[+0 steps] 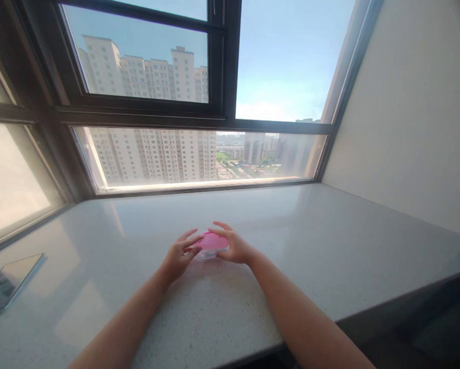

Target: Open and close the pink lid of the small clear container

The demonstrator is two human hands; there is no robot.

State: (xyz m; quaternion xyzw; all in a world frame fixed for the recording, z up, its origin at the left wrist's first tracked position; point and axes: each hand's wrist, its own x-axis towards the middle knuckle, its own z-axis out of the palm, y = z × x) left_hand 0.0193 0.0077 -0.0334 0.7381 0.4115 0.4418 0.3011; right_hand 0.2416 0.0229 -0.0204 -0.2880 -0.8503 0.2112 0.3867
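A small clear round container with a pink lid [211, 241] sits on the pale speckled stone sill [291, 241] in front of me. My left hand [180, 254] cups its left side, fingers curled against the lid's edge. On the other side, my right hand [232, 244] wraps over the lid's right rim, index finger reaching across the far side. Both hands touch the container, which rests on the sill. What is inside it is hidden.
A phone or tablet [7, 282] lies flat on the sill at the far left. A dark-framed window [225, 120] runs along the back, and a white wall [410, 118] bounds the right. The sill's front edge drops off at lower right.
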